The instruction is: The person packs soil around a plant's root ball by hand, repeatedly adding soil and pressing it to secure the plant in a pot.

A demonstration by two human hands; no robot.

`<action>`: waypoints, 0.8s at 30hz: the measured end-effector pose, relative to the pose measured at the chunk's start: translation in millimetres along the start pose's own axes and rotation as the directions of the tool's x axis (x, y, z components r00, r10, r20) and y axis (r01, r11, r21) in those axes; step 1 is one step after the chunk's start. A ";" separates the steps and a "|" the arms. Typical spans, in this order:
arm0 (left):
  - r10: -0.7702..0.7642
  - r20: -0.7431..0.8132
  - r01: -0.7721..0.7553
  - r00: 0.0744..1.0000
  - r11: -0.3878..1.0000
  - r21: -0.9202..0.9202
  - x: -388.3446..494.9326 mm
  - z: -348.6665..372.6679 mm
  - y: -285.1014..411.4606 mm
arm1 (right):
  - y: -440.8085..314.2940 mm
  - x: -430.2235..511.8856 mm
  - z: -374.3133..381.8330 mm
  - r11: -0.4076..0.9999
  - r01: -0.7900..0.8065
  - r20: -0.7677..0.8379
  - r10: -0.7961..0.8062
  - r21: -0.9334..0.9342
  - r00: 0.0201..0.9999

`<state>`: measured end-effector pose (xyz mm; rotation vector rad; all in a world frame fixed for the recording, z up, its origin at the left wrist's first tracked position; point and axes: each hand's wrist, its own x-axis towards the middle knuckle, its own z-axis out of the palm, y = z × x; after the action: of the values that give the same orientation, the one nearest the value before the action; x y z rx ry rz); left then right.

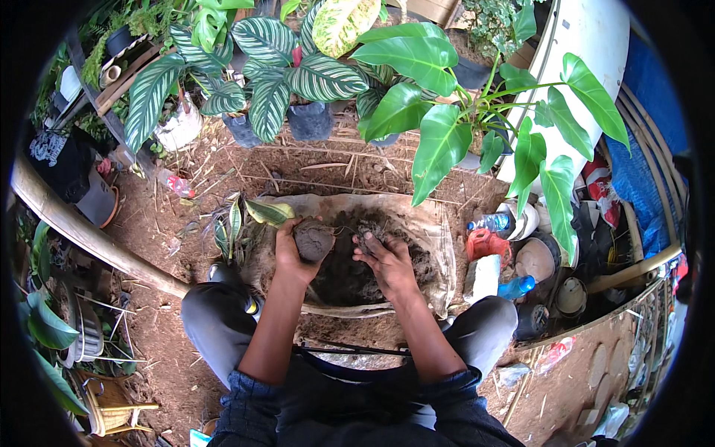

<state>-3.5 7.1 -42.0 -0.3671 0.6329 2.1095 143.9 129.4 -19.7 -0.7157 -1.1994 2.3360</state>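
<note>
My left hand [293, 254] holds a compact root ball of soil [314, 240], its flat face turned up; a yellow-edged snake plant leaf [269, 213] sticks out to the left of it. Just right of the root ball, my right hand [385, 261] pinches a clump of soil and fine roots [370, 233] between thumb and fingers. Thin roots stretch from the root ball towards that clump. Below both hands, dark loose soil [346, 282] lies on a pale sack [441, 223] spread over the ground. More snake plants [234, 223] lie at the sack's left.
Potted striped-leaf plants [310, 120] and a large green-leaved plant [441, 139] stand beyond the sack. At the right are a plastic bottle [491, 222], a red plastic bag [487, 246], a blue bottle [516, 287] and pots [537, 260]. A bamboo pole [95, 226] runs along the left.
</note>
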 end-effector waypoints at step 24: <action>-0.011 -0.001 0.011 1.000 1.000 0.003 -3.7 0.5 -5.9 | 1.9 2.5 -2.8 0.939 -0.164 -0.185 0.227 0.304 0.956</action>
<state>3.5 7.7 -41.6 -0.3691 0.6340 2.0977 143.4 131.5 -23.3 -0.9945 -0.7038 2.4436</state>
